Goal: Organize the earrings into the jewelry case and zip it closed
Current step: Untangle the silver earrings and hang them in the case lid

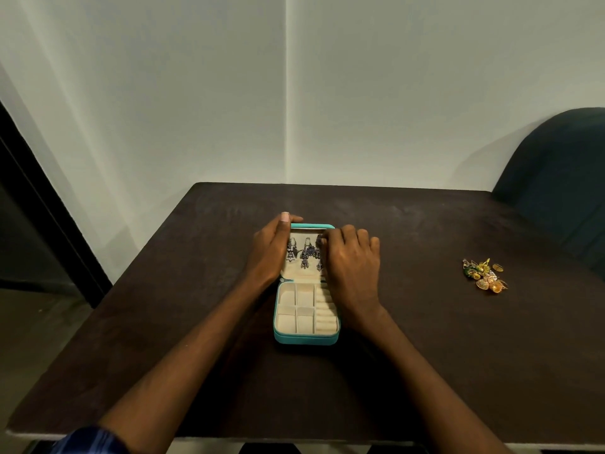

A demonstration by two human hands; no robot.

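Note:
A small teal jewelry case (306, 339) lies open in the middle of the dark table, its cream lid propped up. Several silver and purple earrings (306, 252) hang on the lid's inner panel. My left hand (268, 253) grips the lid's left edge, thumb over the top. My right hand (352, 267) rests against the lid's right side, its fingertips pinching an earring at the upper right of the panel. The cream compartments (296, 311) in the base hold nothing that I can see. A small pile of gold and green earrings (484, 275) lies far to the right.
The dark brown table (196, 322) ends at white walls behind. A dark teal chair back (556, 178) stands at the table's right rear corner. A dark doorway runs along the left.

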